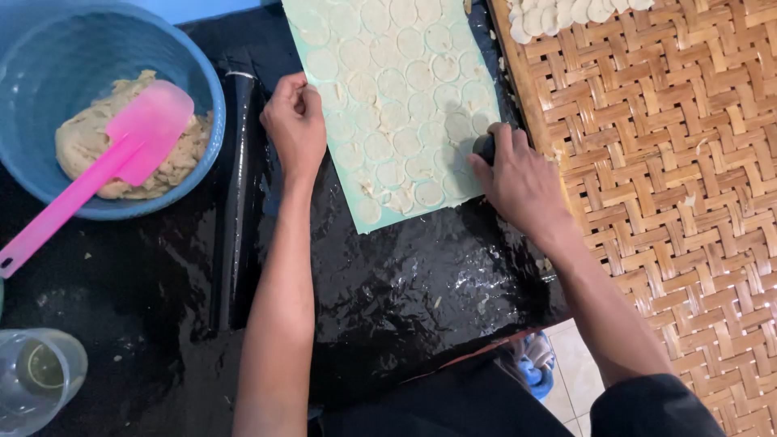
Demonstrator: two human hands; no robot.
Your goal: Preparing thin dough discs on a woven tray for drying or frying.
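Note:
A pale green sheet (324, 77) lies on the black plastic-covered work surface, spread with rolled dough (405, 81) marked with several cut circles. My left hand (295, 121) rests fisted on the sheet's left edge, holding it down. Over at the sheet's lower right edge, my right hand (518, 182) grips a small round dark cutter (484, 147) and presses it into the dough.
A blue bowl (194, 73) at upper left holds dough and a pink spatula (89, 182). A black rolling pin (236, 202) lies left of my left arm. A woven bamboo tray (672, 162) on the right carries cut dough rounds (558, 14). A clear cup (36, 376) stands lower left.

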